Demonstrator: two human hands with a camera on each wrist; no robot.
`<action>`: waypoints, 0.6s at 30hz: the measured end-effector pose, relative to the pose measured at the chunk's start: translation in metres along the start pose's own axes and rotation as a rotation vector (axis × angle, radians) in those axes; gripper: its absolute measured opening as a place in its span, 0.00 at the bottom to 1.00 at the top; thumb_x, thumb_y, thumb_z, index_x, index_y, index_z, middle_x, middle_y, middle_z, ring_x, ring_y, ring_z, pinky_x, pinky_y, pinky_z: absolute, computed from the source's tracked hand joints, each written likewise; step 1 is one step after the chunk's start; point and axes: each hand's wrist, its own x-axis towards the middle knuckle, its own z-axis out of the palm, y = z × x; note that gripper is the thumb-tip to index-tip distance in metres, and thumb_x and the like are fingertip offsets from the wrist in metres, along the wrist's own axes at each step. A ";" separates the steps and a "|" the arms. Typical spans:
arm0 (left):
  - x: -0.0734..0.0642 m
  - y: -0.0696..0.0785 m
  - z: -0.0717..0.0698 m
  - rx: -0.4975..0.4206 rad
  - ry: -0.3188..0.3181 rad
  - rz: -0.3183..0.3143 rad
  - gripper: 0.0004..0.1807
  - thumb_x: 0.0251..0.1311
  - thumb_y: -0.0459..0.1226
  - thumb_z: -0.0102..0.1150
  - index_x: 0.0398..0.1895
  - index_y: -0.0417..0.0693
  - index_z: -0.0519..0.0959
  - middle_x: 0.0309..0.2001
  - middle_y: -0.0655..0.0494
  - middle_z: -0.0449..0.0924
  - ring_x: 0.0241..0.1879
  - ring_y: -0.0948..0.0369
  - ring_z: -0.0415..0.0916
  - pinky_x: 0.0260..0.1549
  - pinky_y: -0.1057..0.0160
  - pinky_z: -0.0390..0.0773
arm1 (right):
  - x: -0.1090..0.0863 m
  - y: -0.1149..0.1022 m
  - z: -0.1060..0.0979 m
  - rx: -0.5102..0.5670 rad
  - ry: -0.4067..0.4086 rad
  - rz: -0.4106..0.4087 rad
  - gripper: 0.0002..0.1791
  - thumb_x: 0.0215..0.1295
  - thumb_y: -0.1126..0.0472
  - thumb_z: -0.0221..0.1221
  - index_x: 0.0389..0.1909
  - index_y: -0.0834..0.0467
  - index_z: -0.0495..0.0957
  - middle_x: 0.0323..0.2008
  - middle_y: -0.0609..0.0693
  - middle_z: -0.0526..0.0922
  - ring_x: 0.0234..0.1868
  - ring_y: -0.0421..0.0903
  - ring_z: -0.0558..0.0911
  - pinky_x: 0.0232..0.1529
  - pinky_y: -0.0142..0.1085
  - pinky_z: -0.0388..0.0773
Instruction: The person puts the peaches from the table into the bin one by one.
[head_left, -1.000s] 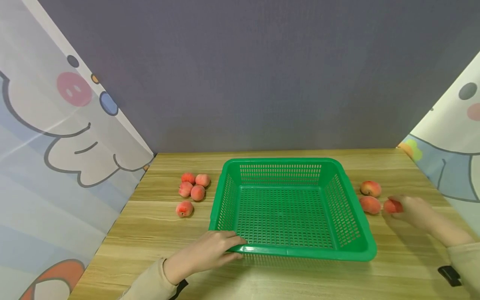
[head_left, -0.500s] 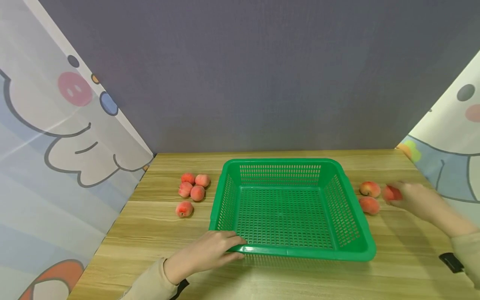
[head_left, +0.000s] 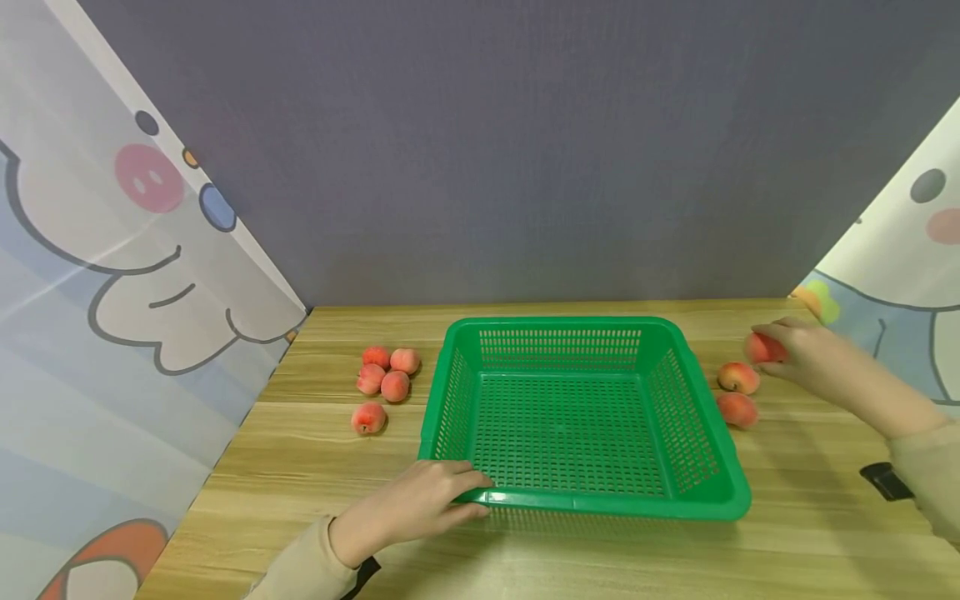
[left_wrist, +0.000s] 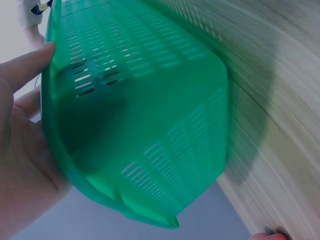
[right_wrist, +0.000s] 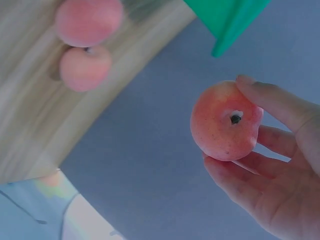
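Observation:
A green plastic basket (head_left: pixel 570 503) with slotted walls stands on the wooden table, nothing inside it. My left hand (head_left: pixel 423 504) grips its near rim at the left corner, thumb on one side and fingers on the other, as the left wrist view also shows. To the right of the basket, my right hand (head_left: pixel 813 358) holds a peach (right_wrist: pixel 225 122) between thumb and fingers. That peach is just behind two other peaches, a yellow-red one (head_left: pixel 738 377) and a redder one (head_left: pixel 737 410), lying beside the basket's right wall.
Several peaches (head_left: pixel 395 386) lie in a cluster left of the basket, with a single peach (head_left: pixel 368 418) nearer me. A grey wall (head_left: pixel 555 167) bounds the table (head_left: pixel 315 467) at the back. Cartoon-printed sheets (head_left: pixel 90 333) flank both sides.
My right hand has lifted the peach and carried it away from me, from beside the redder peach to behind the yellow-red one. My left hand stays on the basket rim.

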 end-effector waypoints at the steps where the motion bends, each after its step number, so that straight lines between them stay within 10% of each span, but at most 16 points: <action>1: 0.000 0.000 0.000 -0.003 -0.003 -0.002 0.13 0.59 0.45 0.52 0.41 0.48 0.77 0.30 0.62 0.76 0.29 0.72 0.73 0.27 0.76 0.71 | 0.003 -0.002 -0.002 0.001 -0.003 -0.002 0.25 0.27 0.73 0.69 0.32 0.77 0.74 0.28 0.69 0.75 0.31 0.64 0.75 0.28 0.51 0.72; 18: 0.002 0.004 -0.005 -0.031 -0.063 -0.063 0.12 0.56 0.42 0.55 0.41 0.48 0.77 0.31 0.62 0.76 0.31 0.71 0.73 0.28 0.75 0.72 | 0.052 -0.038 -0.016 -0.010 -0.029 -0.066 0.15 0.40 0.67 0.67 0.32 0.63 0.76 0.27 0.54 0.76 0.28 0.50 0.75 0.27 0.43 0.71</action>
